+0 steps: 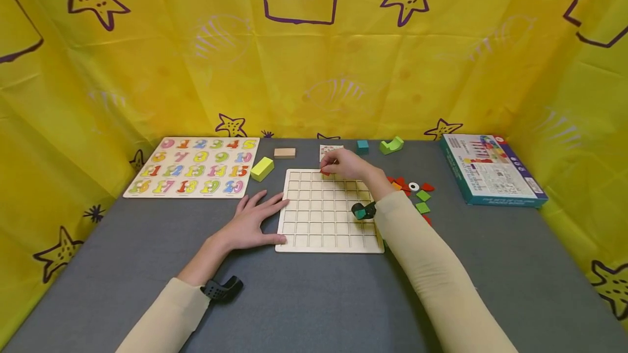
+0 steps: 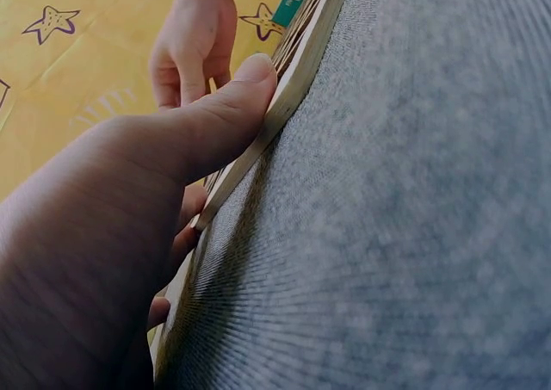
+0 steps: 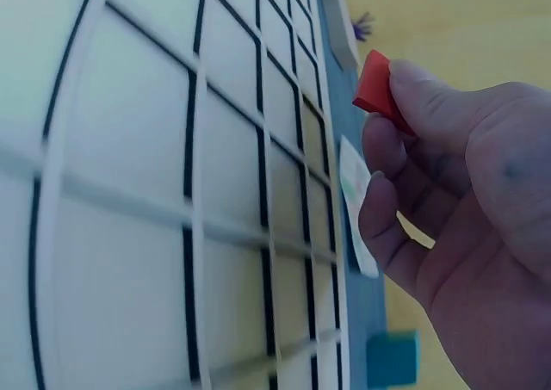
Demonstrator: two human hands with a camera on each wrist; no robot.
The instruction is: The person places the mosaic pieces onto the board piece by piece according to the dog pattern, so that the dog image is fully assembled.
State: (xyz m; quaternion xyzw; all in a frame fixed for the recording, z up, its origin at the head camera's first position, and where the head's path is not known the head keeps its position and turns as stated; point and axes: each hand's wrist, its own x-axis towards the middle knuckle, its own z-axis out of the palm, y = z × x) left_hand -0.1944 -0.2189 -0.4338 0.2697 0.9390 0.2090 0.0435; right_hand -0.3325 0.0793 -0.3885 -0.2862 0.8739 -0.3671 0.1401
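A pale wooden grid board (image 1: 324, 217) lies flat on the grey table. My left hand (image 1: 252, 222) rests open beside its left edge, thumb (image 2: 225, 106) pressed against the board's rim (image 2: 297, 71). My right hand (image 1: 343, 165) reaches over the board's far edge and pinches a small red tile (image 3: 376, 91) between thumb and fingers, just above the top row of cells (image 3: 258, 89). In the head view the red tile (image 1: 325, 172) barely shows under the fingers.
Loose red and green tiles (image 1: 414, 192) lie right of the board. A number puzzle (image 1: 193, 166) sits far left; a yellow-green block (image 1: 262, 168), tan block (image 1: 284, 152), small card (image 1: 330, 151), teal cube (image 1: 362, 146) and green piece (image 1: 391, 145) lie behind. A boxed game (image 1: 490, 168) stands right.
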